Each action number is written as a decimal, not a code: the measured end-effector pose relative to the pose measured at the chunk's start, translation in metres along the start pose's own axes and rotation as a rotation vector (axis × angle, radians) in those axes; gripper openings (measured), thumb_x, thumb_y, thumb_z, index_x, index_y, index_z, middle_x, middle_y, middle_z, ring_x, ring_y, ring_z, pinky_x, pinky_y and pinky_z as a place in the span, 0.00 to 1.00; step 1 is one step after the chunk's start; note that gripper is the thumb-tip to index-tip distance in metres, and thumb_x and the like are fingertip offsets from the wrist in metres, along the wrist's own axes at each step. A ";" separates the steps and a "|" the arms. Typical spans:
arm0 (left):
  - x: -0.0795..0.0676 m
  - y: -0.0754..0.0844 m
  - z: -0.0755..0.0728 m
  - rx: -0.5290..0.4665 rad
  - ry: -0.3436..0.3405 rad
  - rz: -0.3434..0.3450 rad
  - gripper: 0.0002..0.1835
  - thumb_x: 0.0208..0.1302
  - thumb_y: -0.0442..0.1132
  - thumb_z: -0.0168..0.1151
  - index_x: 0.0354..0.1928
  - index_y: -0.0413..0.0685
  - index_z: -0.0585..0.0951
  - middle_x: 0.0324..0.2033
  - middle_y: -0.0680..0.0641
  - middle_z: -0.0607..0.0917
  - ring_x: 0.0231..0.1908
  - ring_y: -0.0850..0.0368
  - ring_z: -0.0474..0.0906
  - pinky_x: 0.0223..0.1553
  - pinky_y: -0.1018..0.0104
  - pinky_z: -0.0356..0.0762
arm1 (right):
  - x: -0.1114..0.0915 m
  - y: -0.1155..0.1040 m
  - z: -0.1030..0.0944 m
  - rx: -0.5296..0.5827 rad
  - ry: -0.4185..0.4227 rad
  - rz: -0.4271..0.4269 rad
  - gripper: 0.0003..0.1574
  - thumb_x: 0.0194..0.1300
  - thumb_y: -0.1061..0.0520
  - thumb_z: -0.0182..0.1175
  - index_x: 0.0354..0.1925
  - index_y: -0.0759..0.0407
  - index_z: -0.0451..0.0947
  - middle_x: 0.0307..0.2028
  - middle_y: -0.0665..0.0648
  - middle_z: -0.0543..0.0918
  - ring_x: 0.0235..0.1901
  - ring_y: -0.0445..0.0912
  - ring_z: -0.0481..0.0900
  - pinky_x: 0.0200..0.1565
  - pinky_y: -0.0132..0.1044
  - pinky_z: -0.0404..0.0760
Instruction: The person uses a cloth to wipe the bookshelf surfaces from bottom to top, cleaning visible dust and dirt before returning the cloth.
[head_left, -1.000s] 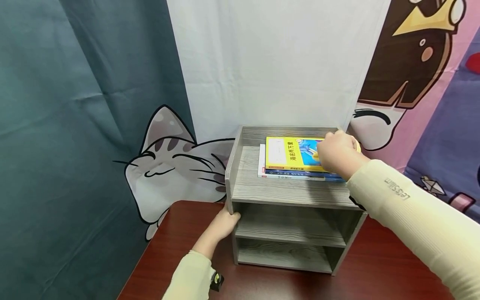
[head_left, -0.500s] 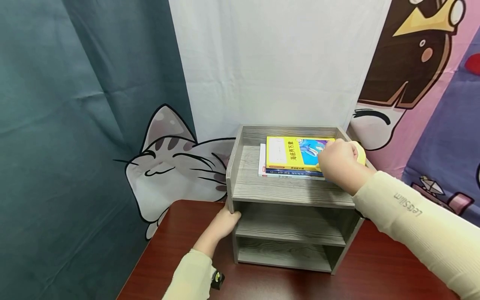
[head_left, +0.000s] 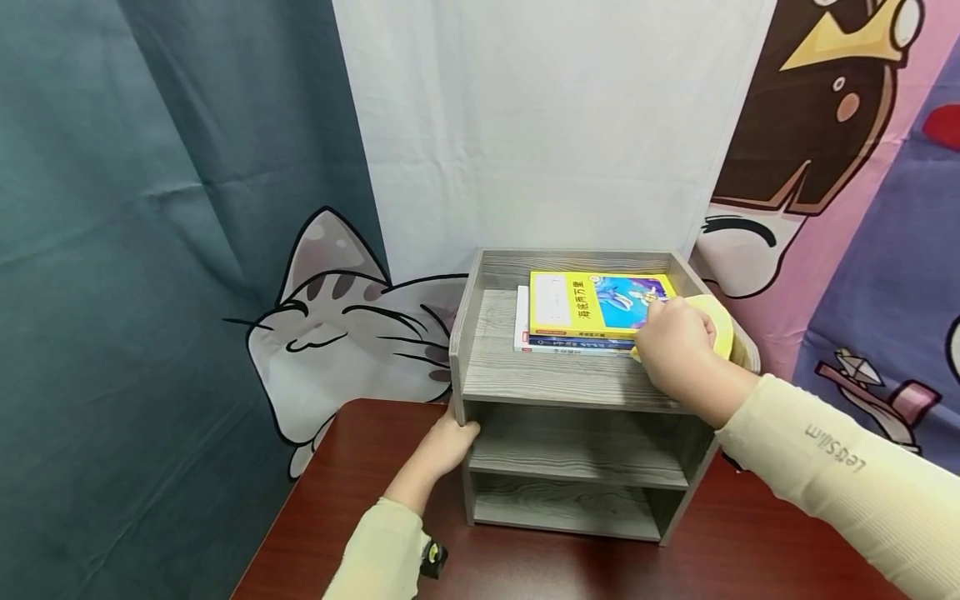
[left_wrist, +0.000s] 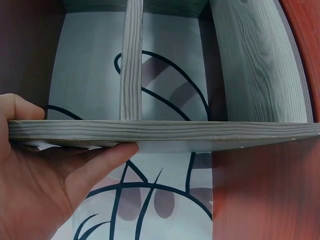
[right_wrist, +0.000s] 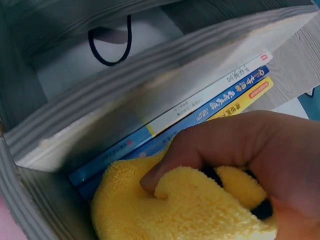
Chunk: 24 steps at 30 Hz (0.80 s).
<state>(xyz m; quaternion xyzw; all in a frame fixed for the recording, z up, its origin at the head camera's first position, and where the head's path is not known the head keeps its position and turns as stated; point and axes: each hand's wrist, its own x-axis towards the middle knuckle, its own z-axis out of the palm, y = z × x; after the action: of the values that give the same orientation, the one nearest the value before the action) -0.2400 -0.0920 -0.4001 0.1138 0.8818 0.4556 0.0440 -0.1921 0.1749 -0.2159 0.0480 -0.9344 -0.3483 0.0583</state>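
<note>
My right hand (head_left: 678,346) grips a fuzzy yellow cloth (right_wrist: 145,200), bunched up between thumb and fingers. It is over the right end of the top shelf of a small grey wood-grain shelf unit (head_left: 540,379). Just left of the cloth lies a stack of books: a yellow book (head_left: 566,304) on top, with blue and white ones below. The cloth covers the right ends of the books. Lower down, my left hand (head_left: 444,446) holds the unit's left side panel (left_wrist: 165,131), with its thumb and fingers on opposite faces of the board.
The unit stands on a dark red table (head_left: 360,467), whose left edge slopes toward the viewer. Two lower compartments, divided by a middle shelf (head_left: 577,467), face forward. Behind hangs a printed curtain (head_left: 570,125) with a cartoon cat.
My right hand has shifted slightly forward and down toward the viewer, with the cloth. More of the cloth and the yellow book's cover shows now. My left hand has kept its place.
</note>
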 end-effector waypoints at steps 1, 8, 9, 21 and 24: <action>0.000 0.000 0.000 0.001 0.000 -0.001 0.34 0.63 0.40 0.47 0.70 0.39 0.52 0.59 0.32 0.69 0.54 0.40 0.69 0.51 0.44 0.66 | -0.001 -0.001 0.000 -0.007 0.003 -0.002 0.22 0.36 0.58 0.68 0.32 0.71 0.78 0.21 0.64 0.65 0.22 0.55 0.64 0.14 0.36 0.70; 0.001 0.000 0.000 0.009 0.012 -0.004 0.34 0.62 0.40 0.47 0.70 0.39 0.53 0.58 0.32 0.70 0.54 0.40 0.70 0.51 0.44 0.66 | -0.008 -0.005 0.004 -0.001 0.028 -0.016 0.23 0.34 0.55 0.70 0.29 0.69 0.78 0.21 0.64 0.65 0.20 0.55 0.64 0.14 0.38 0.72; 0.000 0.001 0.000 0.006 0.012 -0.004 0.34 0.63 0.40 0.47 0.70 0.39 0.53 0.58 0.32 0.70 0.54 0.40 0.70 0.51 0.44 0.66 | -0.009 -0.005 0.005 0.005 0.033 -0.018 0.23 0.34 0.55 0.70 0.29 0.69 0.78 0.21 0.64 0.65 0.20 0.55 0.64 0.14 0.38 0.71; 0.001 -0.003 0.001 -0.003 0.007 0.028 0.34 0.63 0.38 0.47 0.69 0.36 0.53 0.59 0.31 0.68 0.56 0.40 0.68 0.52 0.44 0.65 | -0.024 -0.007 0.010 0.070 0.116 -0.055 0.27 0.32 0.50 0.74 0.23 0.70 0.76 0.19 0.63 0.68 0.21 0.53 0.67 0.15 0.45 0.74; 0.001 -0.003 0.001 -0.001 0.009 0.043 0.33 0.62 0.38 0.47 0.69 0.35 0.53 0.59 0.31 0.68 0.56 0.39 0.68 0.52 0.44 0.65 | -0.029 -0.005 0.011 0.097 0.155 -0.076 0.26 0.32 0.49 0.74 0.23 0.67 0.77 0.20 0.63 0.70 0.23 0.53 0.69 0.16 0.47 0.74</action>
<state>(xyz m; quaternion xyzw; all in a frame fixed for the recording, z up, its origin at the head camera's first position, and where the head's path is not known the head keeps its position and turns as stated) -0.2411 -0.0927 -0.4034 0.1307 0.8791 0.4574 0.0305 -0.1643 0.1822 -0.2295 0.1127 -0.9404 -0.2998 0.1146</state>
